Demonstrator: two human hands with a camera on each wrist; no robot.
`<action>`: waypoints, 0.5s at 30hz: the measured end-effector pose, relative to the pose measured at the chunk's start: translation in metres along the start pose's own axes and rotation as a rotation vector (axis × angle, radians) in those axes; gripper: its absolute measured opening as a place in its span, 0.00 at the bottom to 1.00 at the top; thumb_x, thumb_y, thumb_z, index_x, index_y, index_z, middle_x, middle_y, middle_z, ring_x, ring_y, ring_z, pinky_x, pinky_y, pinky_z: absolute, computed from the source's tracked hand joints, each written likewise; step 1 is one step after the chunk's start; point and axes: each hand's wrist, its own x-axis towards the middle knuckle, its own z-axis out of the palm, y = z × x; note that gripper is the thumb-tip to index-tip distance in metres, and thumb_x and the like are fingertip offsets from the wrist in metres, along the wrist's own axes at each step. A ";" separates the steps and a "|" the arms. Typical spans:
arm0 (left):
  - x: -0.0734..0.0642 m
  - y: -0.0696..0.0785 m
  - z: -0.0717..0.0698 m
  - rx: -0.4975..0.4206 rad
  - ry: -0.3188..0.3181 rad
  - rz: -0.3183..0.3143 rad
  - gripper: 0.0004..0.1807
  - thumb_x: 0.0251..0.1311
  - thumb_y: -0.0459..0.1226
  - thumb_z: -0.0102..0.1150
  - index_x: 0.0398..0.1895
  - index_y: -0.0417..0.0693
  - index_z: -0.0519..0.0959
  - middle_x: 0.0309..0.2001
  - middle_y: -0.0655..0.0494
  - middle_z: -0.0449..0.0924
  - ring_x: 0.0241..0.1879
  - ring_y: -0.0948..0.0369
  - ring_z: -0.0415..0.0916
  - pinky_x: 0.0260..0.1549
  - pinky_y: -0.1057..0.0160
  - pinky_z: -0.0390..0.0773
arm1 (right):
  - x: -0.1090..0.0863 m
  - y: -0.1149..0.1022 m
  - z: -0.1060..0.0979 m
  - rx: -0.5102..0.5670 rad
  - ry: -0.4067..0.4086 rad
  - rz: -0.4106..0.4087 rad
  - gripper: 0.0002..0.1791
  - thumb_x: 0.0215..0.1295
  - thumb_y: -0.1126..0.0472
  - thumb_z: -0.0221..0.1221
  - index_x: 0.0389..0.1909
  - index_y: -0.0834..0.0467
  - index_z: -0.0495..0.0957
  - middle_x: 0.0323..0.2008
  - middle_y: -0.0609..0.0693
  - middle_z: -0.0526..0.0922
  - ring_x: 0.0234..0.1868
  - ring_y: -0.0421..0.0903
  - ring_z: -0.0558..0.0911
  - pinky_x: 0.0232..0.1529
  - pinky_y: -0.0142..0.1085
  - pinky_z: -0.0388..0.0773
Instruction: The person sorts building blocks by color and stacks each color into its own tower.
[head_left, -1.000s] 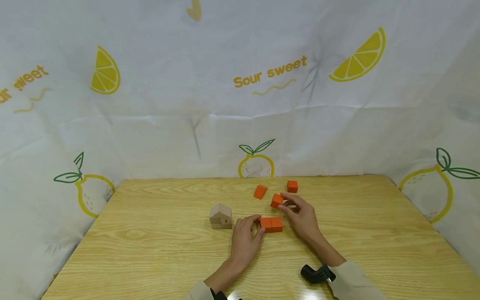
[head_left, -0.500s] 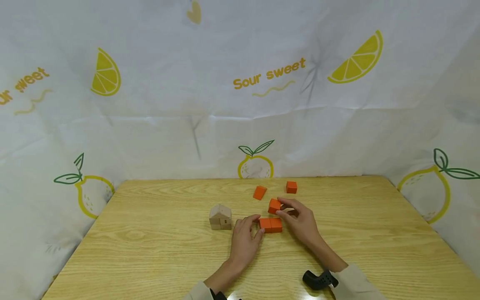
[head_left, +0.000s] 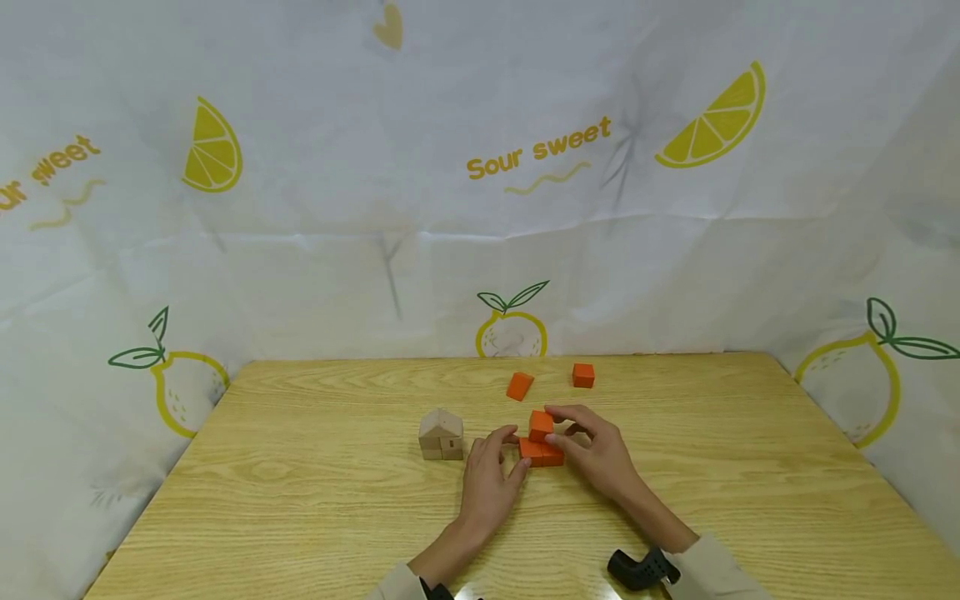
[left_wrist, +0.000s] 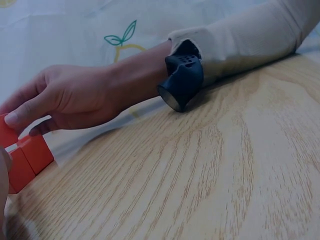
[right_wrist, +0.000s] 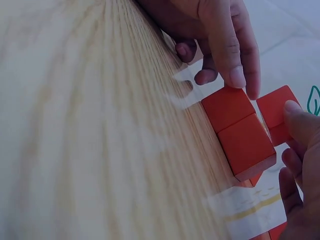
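Observation:
Two orange cubes sit side by side on the table, the left cube point(head_left: 530, 452) and the right cube point(head_left: 553, 457). My left hand point(head_left: 491, 483) pinches the left cube at its left end, thumb in front and index finger behind. Just above the pair, my right hand point(head_left: 597, 450) holds a third orange cube point(head_left: 541, 426) between thumb and fingers. In the right wrist view this held cube point(right_wrist: 276, 106) is close over the pair, roughly across their seam. The left wrist view shows the right hand point(left_wrist: 75, 97) with the cube partly cut off at the frame edge.
A small house of plain wooden blocks point(head_left: 441, 435) stands left of my left hand. Farther back lie an orange wedge-like block point(head_left: 520, 386) and another orange cube point(head_left: 583, 375). The wooden table point(head_left: 300, 500) ends at a white lemon-print cloth point(head_left: 337, 292).
My right hand has brought its orange cube left and toward me, from behind the pair to over it. My left hand stays at the left cube.

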 end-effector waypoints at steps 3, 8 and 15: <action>-0.001 0.001 0.000 -0.010 -0.001 -0.010 0.23 0.59 0.35 0.65 0.58 0.42 0.73 0.46 0.55 0.78 0.34 0.59 0.66 0.32 0.66 0.66 | 0.002 -0.013 -0.001 0.014 -0.028 -0.028 0.22 0.55 0.74 0.65 0.53 0.65 0.79 0.47 0.56 0.81 0.42 0.55 0.78 0.40 0.44 0.77; -0.001 0.001 0.000 -0.013 -0.004 -0.011 0.24 0.59 0.35 0.65 0.59 0.43 0.72 0.47 0.55 0.77 0.34 0.58 0.66 0.32 0.66 0.65 | 0.004 -0.031 -0.003 0.030 -0.060 -0.050 0.21 0.55 0.76 0.64 0.52 0.65 0.79 0.46 0.58 0.81 0.43 0.57 0.77 0.40 0.50 0.75; -0.001 0.000 0.000 0.006 0.014 0.034 0.26 0.59 0.34 0.65 0.61 0.47 0.71 0.48 0.55 0.77 0.34 0.58 0.66 0.32 0.66 0.66 | 0.004 -0.034 -0.001 0.006 -0.068 -0.076 0.21 0.53 0.76 0.66 0.50 0.68 0.79 0.44 0.57 0.80 0.46 0.50 0.76 0.40 0.46 0.75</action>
